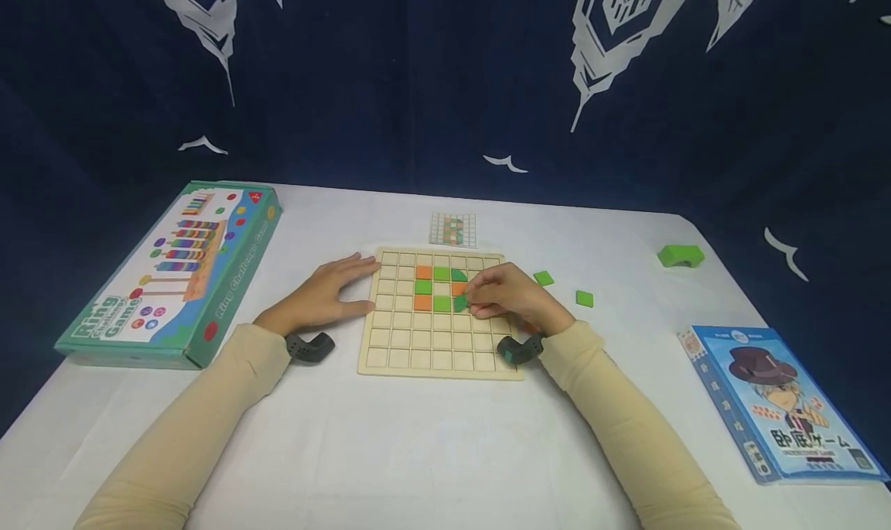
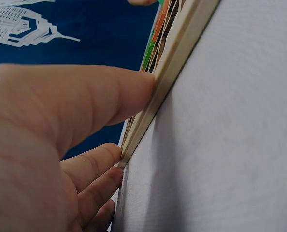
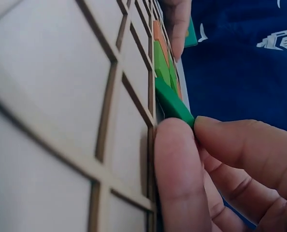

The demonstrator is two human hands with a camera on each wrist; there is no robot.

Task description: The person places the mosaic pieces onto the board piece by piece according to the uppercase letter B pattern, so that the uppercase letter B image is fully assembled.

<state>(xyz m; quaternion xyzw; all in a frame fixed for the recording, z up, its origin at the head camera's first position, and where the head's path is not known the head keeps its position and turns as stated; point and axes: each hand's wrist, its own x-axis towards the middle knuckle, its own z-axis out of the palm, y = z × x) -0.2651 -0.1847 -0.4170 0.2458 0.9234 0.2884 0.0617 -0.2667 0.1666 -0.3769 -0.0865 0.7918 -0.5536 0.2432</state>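
at the far left a green box (image 1: 170,275) lies on the white bench (image 1: 334,453). next is the left hand (image 1: 316,293), thumb and fingertips touching the left edge of the wooden board (image 1: 400,338); its grip is spread wide and has hold of nothing. this contact seems good for bracing: press evenly, so the board neither slides nor turns. on the board, orange and green tiles (image 1: 423,287) sit around one bare middle square, and a small picture card (image 1: 453,230) lies just beyond the far edge. at the near right corner of this group is the dark green tile (image 3: 174,102), tilted; the right hand (image 1: 506,292) has it in a narrow grip, pinched between thumb and finger. to seat it well, line its edges up with the square's ridges, lower one side first, then ease the fingers off and press it flat, without nudging its neighbours. farther right, two loose light green tiles (image 1: 585,299) lie on the bench, then a green arch block (image 1: 681,256) and, nearer the person, a blue box (image 1: 786,406)
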